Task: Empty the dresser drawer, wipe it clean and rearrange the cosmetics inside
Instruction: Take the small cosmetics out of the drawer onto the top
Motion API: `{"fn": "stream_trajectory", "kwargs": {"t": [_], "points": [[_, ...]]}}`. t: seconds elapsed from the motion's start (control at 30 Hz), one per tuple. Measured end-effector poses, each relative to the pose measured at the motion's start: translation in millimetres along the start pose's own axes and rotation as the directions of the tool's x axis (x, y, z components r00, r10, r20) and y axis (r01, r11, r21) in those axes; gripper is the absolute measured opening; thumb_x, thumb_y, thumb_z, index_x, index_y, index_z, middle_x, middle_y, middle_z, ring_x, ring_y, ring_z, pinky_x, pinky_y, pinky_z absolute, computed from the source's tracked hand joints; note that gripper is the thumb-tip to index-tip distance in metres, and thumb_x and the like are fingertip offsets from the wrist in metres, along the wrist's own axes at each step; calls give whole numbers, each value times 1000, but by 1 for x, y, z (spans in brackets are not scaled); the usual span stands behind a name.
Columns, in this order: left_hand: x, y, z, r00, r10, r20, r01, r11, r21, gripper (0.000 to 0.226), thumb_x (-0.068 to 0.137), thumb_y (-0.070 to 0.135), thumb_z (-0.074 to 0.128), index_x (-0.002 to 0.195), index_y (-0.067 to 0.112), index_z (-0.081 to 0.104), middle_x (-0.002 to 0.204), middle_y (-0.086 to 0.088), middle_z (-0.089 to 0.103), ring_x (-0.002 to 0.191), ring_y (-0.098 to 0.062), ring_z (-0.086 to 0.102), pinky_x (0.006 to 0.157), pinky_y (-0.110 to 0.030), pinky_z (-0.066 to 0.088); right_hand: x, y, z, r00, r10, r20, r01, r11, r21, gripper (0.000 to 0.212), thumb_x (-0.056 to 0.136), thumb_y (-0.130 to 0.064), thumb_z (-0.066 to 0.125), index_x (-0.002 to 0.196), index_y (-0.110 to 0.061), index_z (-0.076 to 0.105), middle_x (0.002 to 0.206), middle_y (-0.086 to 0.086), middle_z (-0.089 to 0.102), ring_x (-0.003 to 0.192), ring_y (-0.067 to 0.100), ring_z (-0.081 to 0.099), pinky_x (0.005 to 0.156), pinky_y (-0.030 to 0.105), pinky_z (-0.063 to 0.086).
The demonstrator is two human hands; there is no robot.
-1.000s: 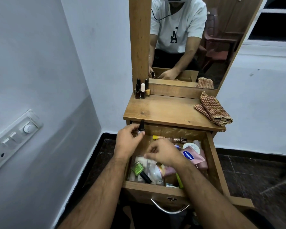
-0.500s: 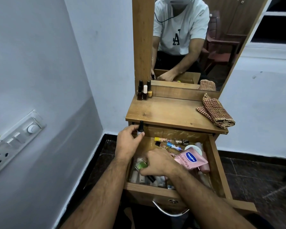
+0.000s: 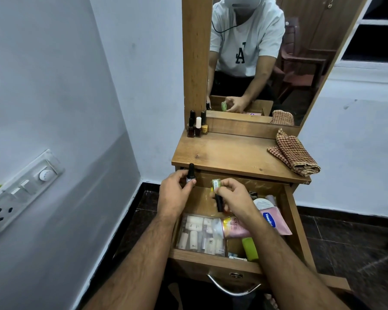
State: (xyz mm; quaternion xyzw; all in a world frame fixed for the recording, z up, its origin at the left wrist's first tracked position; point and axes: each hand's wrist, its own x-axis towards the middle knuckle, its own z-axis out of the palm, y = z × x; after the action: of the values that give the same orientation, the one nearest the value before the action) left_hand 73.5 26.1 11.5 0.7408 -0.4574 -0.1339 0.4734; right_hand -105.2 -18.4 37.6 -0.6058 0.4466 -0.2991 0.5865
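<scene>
A green tube [image 3: 216,184] has been lifted out of the drawer [image 3: 213,260].
It is held in the right hand's [image 3: 234,198] grip; a small bottle [image 3: 191,175] is held in the left hand's [image 3: 174,193]; emptying is barely begun.

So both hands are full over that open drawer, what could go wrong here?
The right hand pinches a green item and a dark tube together; one could slip into the drawer. The left hand holds a small bottle close to the shelf edge and might knock it. The bottles standing on the shelf could topple if bumped.

Open wooden drawer [image 3: 291,211] crammed with tubes, bottles, cosmetics [image 3: 276,222].
</scene>
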Motion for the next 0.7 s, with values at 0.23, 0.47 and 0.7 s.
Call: {"fn": "stream_trajectory", "kwargs": {"t": [0.23, 0.47, 0.7], "points": [[-2, 4, -1, 1000, -4, 2, 4, 1000, -12, 35, 88, 30, 73, 121, 19, 68, 112, 6, 70, 101, -8, 63, 89, -31, 54, -3, 3, -8, 997, -54, -51, 52, 997, -52, 31, 81, -8, 79, 106, -23, 68, 96, -3, 71, 81, 5, 63, 61, 21, 53], [-4, 9, -3, 1000, -16, 18, 16, 1000, 2, 39, 89, 28, 73, 125, 17, 66, 119, 4, 66, 104, -7, 59, 93, -29, 51, 2, 8, -9, 989, -129, -72, 43, 721, -691, 42, 83, -8, 74, 119, -28, 68, 117, -4, 66, 98, 10, 61, 75, 24, 56], [-6, 13, -5, 1000, -16, 24, 16, 1000, 1, 39, 88, 27, 74, 125, 16, 66, 120, 2, 67, 105, -7, 59, 93, -27, 51, 1, 1, 8, 994, -105, 19, 75, 557, -827, 45, 84, -5, 70, 118, -27, 50, 110, 4, 68, 94, 21, 63, 79, 37, 56]]}}
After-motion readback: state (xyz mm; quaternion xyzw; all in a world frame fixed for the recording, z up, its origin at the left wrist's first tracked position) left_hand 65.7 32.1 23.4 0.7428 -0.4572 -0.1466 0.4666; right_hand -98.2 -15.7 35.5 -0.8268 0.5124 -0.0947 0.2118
